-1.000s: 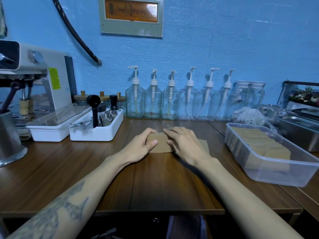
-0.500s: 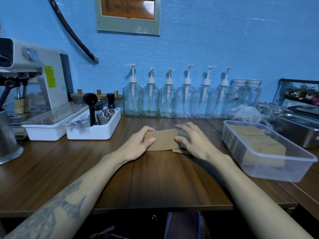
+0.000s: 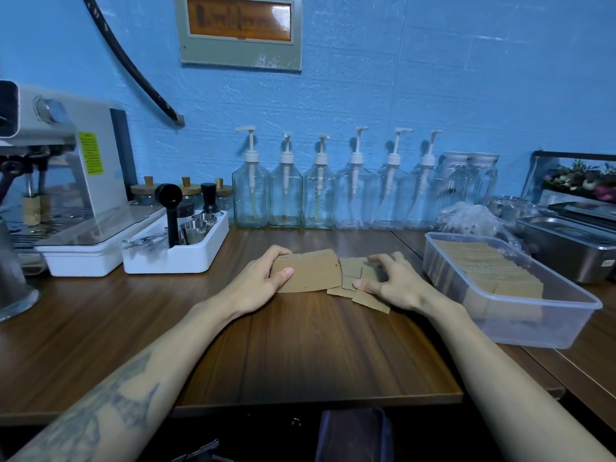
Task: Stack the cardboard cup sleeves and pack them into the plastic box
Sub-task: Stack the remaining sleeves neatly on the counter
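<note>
A stack of brown cardboard cup sleeves (image 3: pixel 313 273) stands on edge on the wooden table (image 3: pixel 300 348), and my left hand (image 3: pixel 266 278) grips its left end, thumb on the front face. Several loose sleeves (image 3: pixel 361 291) lie flat just right of the stack. My right hand (image 3: pixel 391 281) rests on them with fingers spread. The clear plastic box (image 3: pixel 520 315) sits to the right, holding a row of sleeves (image 3: pixel 493 271) packed on edge.
A white tray of coffee tools (image 3: pixel 176 251) and an espresso machine (image 3: pixel 63 181) stand at the left. Glass pump bottles (image 3: pixel 320 195) line the blue wall. Steel containers (image 3: pixel 573 241) and a plastic bag (image 3: pixel 473 221) lie behind the box.
My left hand has tipped the stack up on edge and holds it alone. My right hand has slid right off the stack onto the loose sleeves.
</note>
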The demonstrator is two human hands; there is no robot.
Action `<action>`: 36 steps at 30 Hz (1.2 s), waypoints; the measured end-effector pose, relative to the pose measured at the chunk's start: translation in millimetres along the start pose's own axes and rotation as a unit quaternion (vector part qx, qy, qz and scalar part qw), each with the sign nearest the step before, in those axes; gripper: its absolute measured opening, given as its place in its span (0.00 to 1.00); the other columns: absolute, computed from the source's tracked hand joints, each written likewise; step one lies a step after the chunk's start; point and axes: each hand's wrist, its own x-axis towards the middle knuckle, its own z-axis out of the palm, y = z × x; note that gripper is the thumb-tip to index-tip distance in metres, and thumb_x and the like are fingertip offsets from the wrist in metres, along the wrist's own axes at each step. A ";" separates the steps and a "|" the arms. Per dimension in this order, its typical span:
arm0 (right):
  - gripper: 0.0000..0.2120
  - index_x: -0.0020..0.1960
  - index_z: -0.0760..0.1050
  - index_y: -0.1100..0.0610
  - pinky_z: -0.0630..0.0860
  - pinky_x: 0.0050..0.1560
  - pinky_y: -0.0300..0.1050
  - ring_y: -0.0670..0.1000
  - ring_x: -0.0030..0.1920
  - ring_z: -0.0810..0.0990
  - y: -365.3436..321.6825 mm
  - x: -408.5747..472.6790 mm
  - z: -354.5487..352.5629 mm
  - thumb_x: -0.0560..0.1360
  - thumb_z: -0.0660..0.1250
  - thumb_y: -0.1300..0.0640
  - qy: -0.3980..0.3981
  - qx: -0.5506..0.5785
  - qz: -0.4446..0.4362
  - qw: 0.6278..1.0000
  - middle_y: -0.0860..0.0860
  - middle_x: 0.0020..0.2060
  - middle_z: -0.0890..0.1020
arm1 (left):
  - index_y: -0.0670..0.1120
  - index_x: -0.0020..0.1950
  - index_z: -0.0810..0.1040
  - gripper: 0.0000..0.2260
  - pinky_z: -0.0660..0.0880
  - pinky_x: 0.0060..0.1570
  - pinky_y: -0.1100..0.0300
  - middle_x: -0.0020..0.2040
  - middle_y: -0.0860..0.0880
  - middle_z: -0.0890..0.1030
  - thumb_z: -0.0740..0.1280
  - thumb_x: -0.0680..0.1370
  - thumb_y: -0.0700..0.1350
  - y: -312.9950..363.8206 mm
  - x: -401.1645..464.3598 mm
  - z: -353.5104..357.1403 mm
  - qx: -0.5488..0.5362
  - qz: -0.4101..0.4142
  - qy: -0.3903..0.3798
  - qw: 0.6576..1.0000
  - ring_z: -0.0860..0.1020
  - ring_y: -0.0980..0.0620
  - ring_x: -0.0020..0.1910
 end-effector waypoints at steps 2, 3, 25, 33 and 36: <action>0.31 0.70 0.71 0.51 0.67 0.70 0.53 0.53 0.67 0.67 0.8 2.0 -0.8 0.72 0.72 0.40 0.033 0.031 -0.002 0.999 0.51 0.60 0.68 | 0.55 0.66 0.68 0.13 0.70 0.50 0.54 0.49 0.39 0.78 0.61 0.82 0.52 1.3 -0.6 0.1 -0.002 -0.004 -0.001 1.000 0.75 0.46 0.47; 0.26 0.68 0.74 0.53 0.69 0.67 0.49 0.53 0.64 0.70 1.4 3.7 -2.1 0.74 0.73 0.44 0.047 0.055 -0.006 0.997 0.52 0.58 0.70 | 0.55 0.66 0.68 0.12 0.70 0.49 0.56 0.50 0.40 0.78 0.61 0.82 0.52 2.4 -1.2 0.0 -0.004 -0.003 -0.002 1.000 0.75 0.46 0.48; 0.09 0.56 0.81 0.63 0.76 0.38 0.42 0.50 0.40 0.80 -68.9 -10.7 9.2 0.77 0.70 0.63 0.147 0.609 0.097 0.774 0.55 0.43 0.84 | 0.57 0.67 0.66 0.23 0.68 0.47 0.64 0.56 0.55 0.76 0.55 0.77 0.67 17.4 -9.0 -4.3 -0.066 -0.025 -0.048 0.996 0.73 0.63 0.52; 0.06 0.53 0.81 0.59 0.77 0.31 0.34 0.48 0.40 0.81 -88.6 -19.8 23.3 0.77 0.70 0.61 0.113 0.615 0.095 0.775 0.54 0.43 0.85 | 0.57 0.64 0.68 0.19 0.75 0.54 0.57 0.57 0.56 0.78 0.70 0.76 0.57 4.5 -3.3 -0.8 -0.038 0.005 -0.025 0.999 0.78 0.59 0.53; 0.02 0.48 0.83 0.55 0.74 0.30 0.32 0.48 0.41 0.81 -78.2 -21.4 18.7 0.75 0.73 0.59 0.132 0.477 0.076 0.866 0.52 0.44 0.85 | 0.55 0.64 0.68 0.16 0.72 0.46 0.62 0.56 0.55 0.78 0.68 0.79 0.53 2.6 -1.2 -0.4 -0.024 0.021 -0.022 0.999 0.77 0.59 0.49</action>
